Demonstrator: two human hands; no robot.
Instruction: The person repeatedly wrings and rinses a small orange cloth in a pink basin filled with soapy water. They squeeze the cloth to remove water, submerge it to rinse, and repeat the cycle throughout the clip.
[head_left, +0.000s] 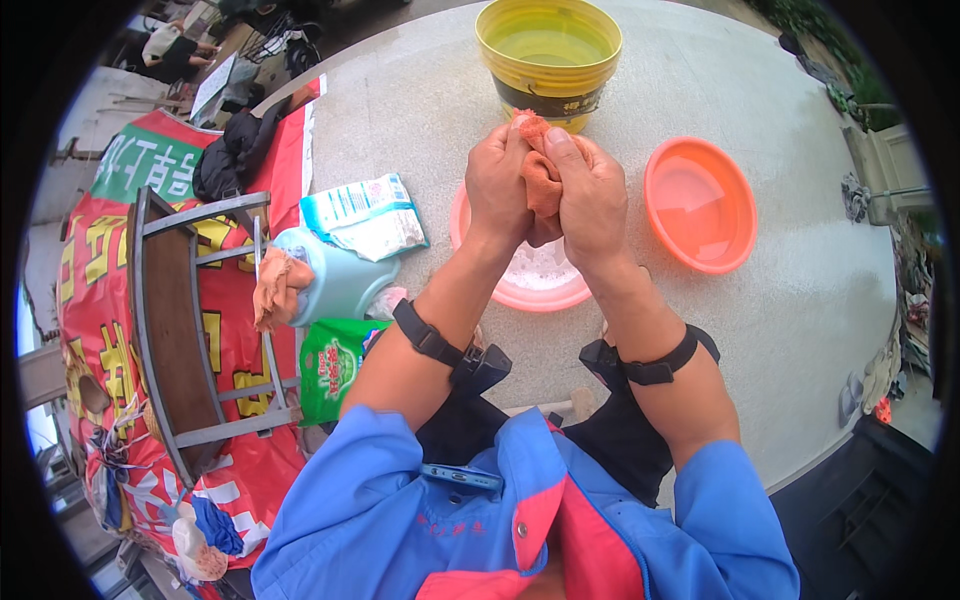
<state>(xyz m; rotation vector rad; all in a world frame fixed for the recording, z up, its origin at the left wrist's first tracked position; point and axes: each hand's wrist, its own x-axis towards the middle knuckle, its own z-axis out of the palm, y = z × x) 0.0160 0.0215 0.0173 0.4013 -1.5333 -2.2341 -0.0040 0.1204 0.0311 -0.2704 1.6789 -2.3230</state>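
Observation:
An orange-red cloth (541, 180) is bunched between my two hands above a pink basin. My left hand (501, 184) grips its left side and my right hand (592, 191) its right side, thumb on top. Foamy, soapy water lies in the pink basin (541, 298), partly hidden behind my hands and forearms. Just beyond my hands stands a yellow bucket (555, 75) with water in it. To the right, an orange plastic basin (701, 204) holds clear water.
At the left stand a light-blue plastic stool (345, 281) with an orange cloth (281, 289) on it, a white-and-blue packet (365, 216), a green packet (330, 371) and a wooden-topped metal-framed bench (176, 337). A red banner (285, 195) lies beneath. Another person (169, 49) is far back left.

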